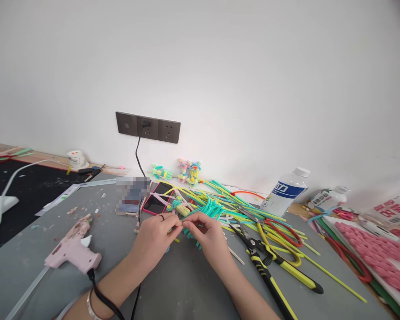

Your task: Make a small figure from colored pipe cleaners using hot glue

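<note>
My left hand and my right hand meet at the middle of the grey table, thumbs and forefingers pinched close together. Whatever lies between the fingertips is too small to make out. Directly behind my right hand is a bunch of teal pipe cleaners, its ends also showing below the hand. A small yellow and teal pipe-cleaner figure lies just beyond my left fingers. Long yellow-green pipe cleaners spread out to the right.
A pink glue gun lies at left, its black cord passing over my left forearm. Pliers and red-handled scissors rest at right, near a bottle. A phone and small figures are toward the wall.
</note>
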Demonstrator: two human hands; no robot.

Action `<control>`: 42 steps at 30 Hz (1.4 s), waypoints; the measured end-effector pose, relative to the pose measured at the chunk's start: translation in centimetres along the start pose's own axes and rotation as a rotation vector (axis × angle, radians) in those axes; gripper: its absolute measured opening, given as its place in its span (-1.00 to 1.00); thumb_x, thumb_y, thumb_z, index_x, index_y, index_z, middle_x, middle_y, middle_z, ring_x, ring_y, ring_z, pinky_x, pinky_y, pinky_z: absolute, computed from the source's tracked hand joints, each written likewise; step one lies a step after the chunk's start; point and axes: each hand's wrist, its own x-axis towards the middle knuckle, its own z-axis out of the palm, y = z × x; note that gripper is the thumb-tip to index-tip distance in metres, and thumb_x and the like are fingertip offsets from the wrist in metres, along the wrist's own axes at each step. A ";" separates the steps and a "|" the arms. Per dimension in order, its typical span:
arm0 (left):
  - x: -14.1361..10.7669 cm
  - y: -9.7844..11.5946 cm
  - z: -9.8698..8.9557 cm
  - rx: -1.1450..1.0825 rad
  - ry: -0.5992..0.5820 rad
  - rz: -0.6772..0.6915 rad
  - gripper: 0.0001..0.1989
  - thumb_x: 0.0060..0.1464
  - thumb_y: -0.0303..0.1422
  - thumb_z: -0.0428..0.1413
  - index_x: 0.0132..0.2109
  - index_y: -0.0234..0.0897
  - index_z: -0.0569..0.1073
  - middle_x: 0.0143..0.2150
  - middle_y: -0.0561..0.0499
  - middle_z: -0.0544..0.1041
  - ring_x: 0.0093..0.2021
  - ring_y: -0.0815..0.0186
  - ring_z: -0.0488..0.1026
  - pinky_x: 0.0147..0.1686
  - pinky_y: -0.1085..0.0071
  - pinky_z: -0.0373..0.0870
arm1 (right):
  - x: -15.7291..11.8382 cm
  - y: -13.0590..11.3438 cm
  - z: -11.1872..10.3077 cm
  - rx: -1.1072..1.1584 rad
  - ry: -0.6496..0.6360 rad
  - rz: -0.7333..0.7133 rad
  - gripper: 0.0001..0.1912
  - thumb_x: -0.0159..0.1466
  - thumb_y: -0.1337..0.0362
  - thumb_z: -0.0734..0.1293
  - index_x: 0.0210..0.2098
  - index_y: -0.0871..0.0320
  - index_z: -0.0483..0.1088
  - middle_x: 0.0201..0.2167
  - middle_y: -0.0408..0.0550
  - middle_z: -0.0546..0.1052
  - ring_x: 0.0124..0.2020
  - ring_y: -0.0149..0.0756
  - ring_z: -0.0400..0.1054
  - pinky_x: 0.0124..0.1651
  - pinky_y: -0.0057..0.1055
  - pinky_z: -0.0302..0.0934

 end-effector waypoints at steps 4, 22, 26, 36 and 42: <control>0.1 0.1 0.0 -0.069 -0.026 -0.051 -0.80 0.20 -0.46 0.05 -0.43 -0.23 0.35 -0.52 0.16 0.49 -0.52 0.41 0.44 -0.48 0.52 0.22 | 0.0 -0.1 0.1 0.047 -0.012 0.032 -0.65 0.10 -0.02 0.43 -0.46 0.17 0.49 -0.52 -0.10 0.47 -0.49 -0.33 0.29 -0.43 -0.43 0.18; 0.2 0.2 0.0 -0.246 0.010 -0.077 -0.89 0.21 -0.41 0.07 -0.32 -0.20 0.34 -0.45 0.16 0.51 -0.43 0.42 0.51 -0.41 0.56 0.36 | 0.6 -0.1 -0.5 0.128 -0.147 0.059 -0.53 0.16 -0.16 0.34 -0.44 0.17 0.38 -0.58 -0.18 0.34 -0.55 -0.38 0.24 -0.43 -0.43 0.22; 0.4 0.1 -0.2 -0.263 -0.026 -0.092 -0.91 0.19 -0.41 0.11 -0.30 -0.20 0.34 -0.45 0.18 0.52 -0.44 0.42 0.52 -0.41 0.56 0.37 | 0.6 0.0 -0.9 0.023 -0.083 -0.046 -0.52 0.29 -0.14 0.21 -0.42 0.16 0.37 -0.53 -0.15 0.35 -0.55 -0.40 0.18 -0.48 -0.46 0.10; 0.1 0.2 0.0 -0.329 -0.039 -0.044 -0.94 0.20 -0.43 0.08 -0.25 -0.18 0.36 -0.39 0.13 0.54 -0.36 0.39 0.55 -0.33 0.55 0.45 | -0.3 -0.3 -1.2 -0.432 -0.215 -0.322 -0.63 0.45 0.18 0.06 -0.49 0.10 0.12 -0.55 -0.21 0.18 -0.51 -0.37 0.07 -0.42 -0.42 -0.02; 0.6 0.3 -0.2 -0.427 -0.052 -0.114 -0.93 0.18 -0.38 0.10 -0.30 -0.20 0.42 -0.37 0.11 0.57 -0.39 0.40 0.52 -0.34 0.54 0.46 | -0.5 -0.4 -1.0 -0.306 -0.238 -0.240 -0.67 0.46 0.16 0.01 -0.44 0.07 0.09 -0.52 -0.21 0.16 -0.50 -0.36 0.05 -0.44 -0.43 0.03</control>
